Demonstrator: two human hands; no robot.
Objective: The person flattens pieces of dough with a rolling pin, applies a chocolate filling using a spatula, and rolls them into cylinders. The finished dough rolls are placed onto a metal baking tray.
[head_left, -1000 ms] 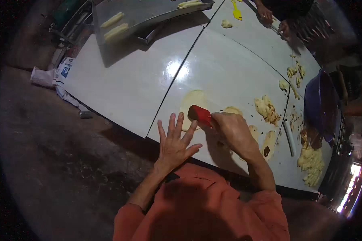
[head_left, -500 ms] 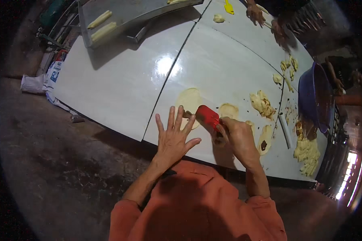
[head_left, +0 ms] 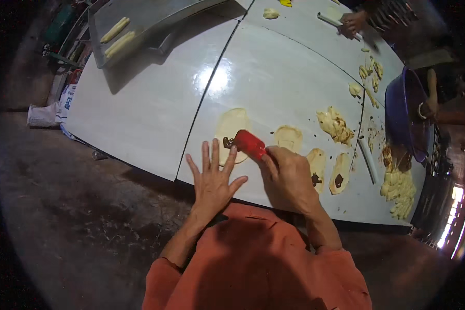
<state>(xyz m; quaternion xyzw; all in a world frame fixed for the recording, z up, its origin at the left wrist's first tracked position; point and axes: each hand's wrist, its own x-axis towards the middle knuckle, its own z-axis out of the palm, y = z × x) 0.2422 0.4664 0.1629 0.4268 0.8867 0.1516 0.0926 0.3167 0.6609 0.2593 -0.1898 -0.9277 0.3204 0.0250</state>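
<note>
My right hand [head_left: 293,176] is closed round a red dough scraper [head_left: 250,143], its blade on a flattened oval of dough [head_left: 233,122]. Beside the blade's left edge sits a small smear of dark brown filling [head_left: 228,142]. My left hand [head_left: 212,185] has its fingers spread, the fingertips at the near edge of that same dough; it holds nothing. To the right of the scraper lie another flat dough piece [head_left: 288,137] and two elongated ones [head_left: 316,161] [head_left: 339,173], each of these two with a dark dab near its lower end.
A metal tray [head_left: 155,23] with dough sticks stands far left. Right of the dough ovals are a lumpy dough mound [head_left: 336,125], a pale rod [head_left: 368,160], a dough pile [head_left: 399,191] and a purple basin [head_left: 402,113]. A co-worker's hand [head_left: 353,23] grips a rod at the far right.
The scraper and my right hand have moved a little left, and the dark filling beside the blade shows more plainly. The view has shifted slightly. At the far side, the co-worker's hands have moved.
</note>
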